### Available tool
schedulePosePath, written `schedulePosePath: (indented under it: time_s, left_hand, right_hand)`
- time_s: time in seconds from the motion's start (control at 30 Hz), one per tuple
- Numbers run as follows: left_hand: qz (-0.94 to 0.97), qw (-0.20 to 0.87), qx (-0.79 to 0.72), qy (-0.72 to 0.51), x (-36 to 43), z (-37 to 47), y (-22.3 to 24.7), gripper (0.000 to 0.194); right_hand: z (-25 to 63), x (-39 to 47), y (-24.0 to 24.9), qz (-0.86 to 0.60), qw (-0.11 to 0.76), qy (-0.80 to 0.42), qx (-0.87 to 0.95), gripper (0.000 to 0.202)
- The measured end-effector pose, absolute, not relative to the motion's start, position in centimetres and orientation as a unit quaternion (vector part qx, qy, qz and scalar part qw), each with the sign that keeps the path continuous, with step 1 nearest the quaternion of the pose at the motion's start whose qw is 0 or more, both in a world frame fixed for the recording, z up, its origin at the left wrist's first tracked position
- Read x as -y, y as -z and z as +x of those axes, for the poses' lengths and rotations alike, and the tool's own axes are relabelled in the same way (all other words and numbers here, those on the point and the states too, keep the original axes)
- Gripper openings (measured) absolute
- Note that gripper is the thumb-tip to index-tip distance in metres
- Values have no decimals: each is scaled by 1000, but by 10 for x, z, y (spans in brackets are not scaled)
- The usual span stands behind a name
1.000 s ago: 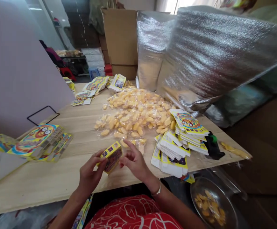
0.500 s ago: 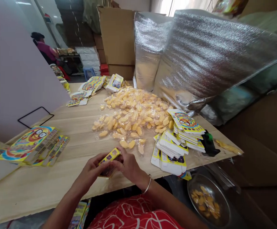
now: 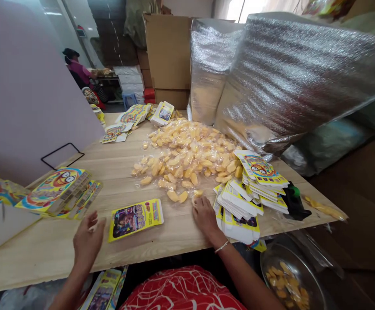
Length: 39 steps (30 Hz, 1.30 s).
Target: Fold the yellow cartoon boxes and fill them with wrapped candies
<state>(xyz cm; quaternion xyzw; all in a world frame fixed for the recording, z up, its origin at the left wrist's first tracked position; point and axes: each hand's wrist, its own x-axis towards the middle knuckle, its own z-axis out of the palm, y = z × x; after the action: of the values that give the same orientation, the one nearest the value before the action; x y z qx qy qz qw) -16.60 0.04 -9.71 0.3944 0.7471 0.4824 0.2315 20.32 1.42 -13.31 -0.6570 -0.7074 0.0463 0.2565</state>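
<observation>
A small yellow printed box [image 3: 136,218] lies on the table in front of me, its dark picture side up and its white end at the right. Left of the box, my left hand [image 3: 89,239] is raised with loosely bent fingers apart and nothing in them. My right hand [image 3: 205,217] reaches palm down to the near edge of a pile of yellow pieces in clear wrappers [image 3: 187,159]. Its fingers close on a wrapped yellow piece [image 3: 198,194], which they mostly cover. Close by on the right is a stack of flat printed cartons [image 3: 239,200].
Filled yellow boxes [image 3: 58,189] stand in a row at left, by a black wire stand [image 3: 63,156]. More cartons [image 3: 132,115] lie at the back. Large silver foil bags [image 3: 291,82] rise behind the pile. A bowl [image 3: 291,280] sits below the table's right edge. A co-worker [image 3: 77,71] sits far off.
The box both hands held now lies flat on the table, let go. My left hand has moved left, and my right hand has moved right to the pile's edge.
</observation>
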Motion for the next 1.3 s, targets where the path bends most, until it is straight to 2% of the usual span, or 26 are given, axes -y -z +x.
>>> schedulePosePath:
  time_s: [0.07, 0.17, 0.27, 0.4, 0.57, 0.67, 0.77, 0.87, 0.97, 1.07, 1.2, 1.3]
  left_hand:
    - [553, 173, -711, -399, 2, -147, 97, 66]
    - [780, 118, -587, -181, -9, -101, 97, 86]
    - [833, 140, -530, -80, -29, -64, 104, 100]
    - [828, 155, -529, -104, -47, -52, 115, 87]
    - [838, 197, -482, -160, -44, -62, 119, 74]
    - [840, 223, -453, -199, -40, -63, 117, 75]
    - [828, 241, -446, -240, -37, -64, 118, 70]
    - [811, 250, -457, -265, -38, -65, 122, 66]
    - [801, 256, -469, -270, -39, -66, 123, 65]
    - [805, 255, -470, -259, -34, -63, 116, 69]
    - [833, 142, -513, -150, -13, -59, 112, 91]
    - [825, 77, -552, -94, 1, -64, 125, 80]
  right_hand:
    - [203, -14, 132, -636, 309, -96, 701, 27]
    - [194, -11, 128, -619, 410, -225, 631, 34]
    - [186, -8, 128, -604, 423, -342, 583, 27]
    - [176, -5, 140, -580, 403, -427, 564, 12]
    - [129, -16, 153, -538, 397, -492, 557, 15]
    - [92, -26, 150, -476, 366, -531, 597, 11]
    - [74, -27, 140, -389, 320, -562, 656, 20]
    - [85, -25, 129, -350, 270, -476, 760, 25]
    - [110, -32, 120, -504, 258, -241, 788, 13]
    - [130, -49, 119, -579, 244, -69, 775, 14]
    - [138, -57, 128, -517, 231, -7, 824, 13]
    - [137, -50, 134, -513, 250, -37, 820, 21]
